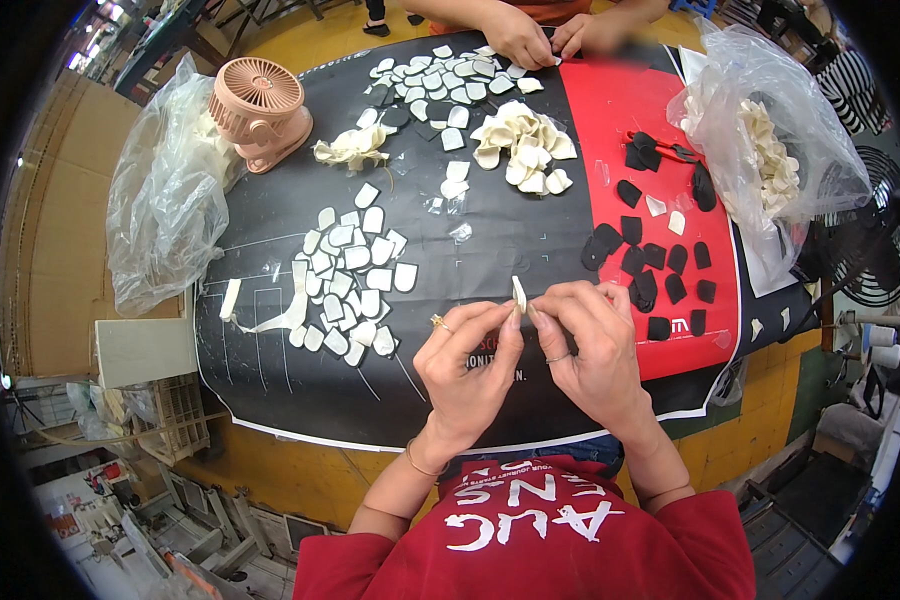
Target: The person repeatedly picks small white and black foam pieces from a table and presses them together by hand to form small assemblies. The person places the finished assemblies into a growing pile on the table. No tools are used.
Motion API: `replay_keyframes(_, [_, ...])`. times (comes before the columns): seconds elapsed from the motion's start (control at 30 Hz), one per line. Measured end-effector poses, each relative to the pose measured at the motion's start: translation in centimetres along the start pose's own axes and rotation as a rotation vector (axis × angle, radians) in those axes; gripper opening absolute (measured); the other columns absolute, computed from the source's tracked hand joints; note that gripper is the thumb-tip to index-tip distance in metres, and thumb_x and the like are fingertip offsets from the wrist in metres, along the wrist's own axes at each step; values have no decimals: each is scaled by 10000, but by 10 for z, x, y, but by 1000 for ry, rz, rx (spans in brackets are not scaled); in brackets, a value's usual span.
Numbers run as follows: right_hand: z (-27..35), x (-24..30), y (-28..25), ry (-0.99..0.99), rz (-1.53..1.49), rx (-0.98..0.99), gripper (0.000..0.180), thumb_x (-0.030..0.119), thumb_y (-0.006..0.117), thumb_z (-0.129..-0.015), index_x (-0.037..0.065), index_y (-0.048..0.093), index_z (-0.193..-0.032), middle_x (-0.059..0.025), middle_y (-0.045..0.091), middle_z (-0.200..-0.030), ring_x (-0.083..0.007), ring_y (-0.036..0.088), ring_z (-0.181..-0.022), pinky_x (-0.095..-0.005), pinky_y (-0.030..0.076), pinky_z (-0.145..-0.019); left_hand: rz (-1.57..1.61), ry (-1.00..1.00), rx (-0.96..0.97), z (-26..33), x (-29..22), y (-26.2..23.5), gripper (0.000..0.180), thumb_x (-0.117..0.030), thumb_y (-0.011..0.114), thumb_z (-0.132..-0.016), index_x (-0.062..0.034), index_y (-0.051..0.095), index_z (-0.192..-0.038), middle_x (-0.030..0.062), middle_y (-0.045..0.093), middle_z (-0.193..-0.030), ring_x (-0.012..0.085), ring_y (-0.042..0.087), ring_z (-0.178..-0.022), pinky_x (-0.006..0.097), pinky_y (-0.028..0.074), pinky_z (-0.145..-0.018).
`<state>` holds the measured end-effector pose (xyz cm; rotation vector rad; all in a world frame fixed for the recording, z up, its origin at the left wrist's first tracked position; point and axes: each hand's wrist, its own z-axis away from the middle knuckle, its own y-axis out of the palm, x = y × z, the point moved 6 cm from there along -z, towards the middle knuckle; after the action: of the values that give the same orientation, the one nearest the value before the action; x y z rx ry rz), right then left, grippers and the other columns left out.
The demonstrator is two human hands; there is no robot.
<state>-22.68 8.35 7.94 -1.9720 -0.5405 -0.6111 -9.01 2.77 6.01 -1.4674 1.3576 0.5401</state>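
Note:
In front of me, above the near middle of the table, a small cream fabric piece (519, 293) is held upright, edge-on to view. My left hand (467, 365) pinches it between thumb and fingers. From the other side my right hand (598, 345) is closed, its thumb and fingertips pressed at the same piece. To the left lies a loose spread of white rounded patches (351, 258) with dark edges. A heap of cream fabric pieces (523, 140) sits farther off, and black rounded pieces (675, 289) are scattered on the red area at right.
A pink fan (258, 105) and a clear plastic bag (160, 200) stand at left. Another bag (770, 150) of cream pieces lies at right, near red-handled snips (675, 150). Across the table, a co-worker's hands (520, 38) work beside more white patches (450, 72).

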Motion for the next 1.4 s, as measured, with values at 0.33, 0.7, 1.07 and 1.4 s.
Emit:
replay_keyframes(0.33, [-1, 2, 0, -13, 5, 51, 138, 78, 684, -886, 54, 690, -1022, -33, 658, -923, -202, 622, -839, -390, 393, -870, 94, -108, 13, -5, 3, 1, 101, 31, 723, -856, 42, 737, -955, 97, 710, -860, 113, 619, -668, 245, 492, -613])
replay_keyframes(0.7, [0, -1, 3, -2, 1, 55, 135, 91, 680, -893, 46, 694, -1019, -41, 652, -921, -208, 622, -833, -396, 398, -886, 81, -65, 5, -6, 2, 1, 108, 21, 728, -860, 41, 734, -966, 103, 708, -866, 132, 682, -629, 252, 533, -571])
replay_keyframes(1.07, [-1, -3, 5, 10, -11, 59, 129, 87, 679, -890, 39, 691, -1009, -44, 652, -922, -216, 623, -833, -395, 401, -880, 77, -70, 6, -4, 6, 2, 108, 22, 727, -860, 48, 729, -965, 106, 707, -876, 138, 692, -636, 251, 536, -568])
replay_keyframes(1.4, [-3, -4, 2, 25, 12, 20, 101, 73, 691, -888, 26, 687, -977, -71, 666, -909, -230, 631, -823, -397, 404, -864, 96, -109, 73, -6, 9, 9, 112, -2, 730, -863, 47, 731, -964, 109, 716, -887, 146, 684, -663, 259, 537, -614])
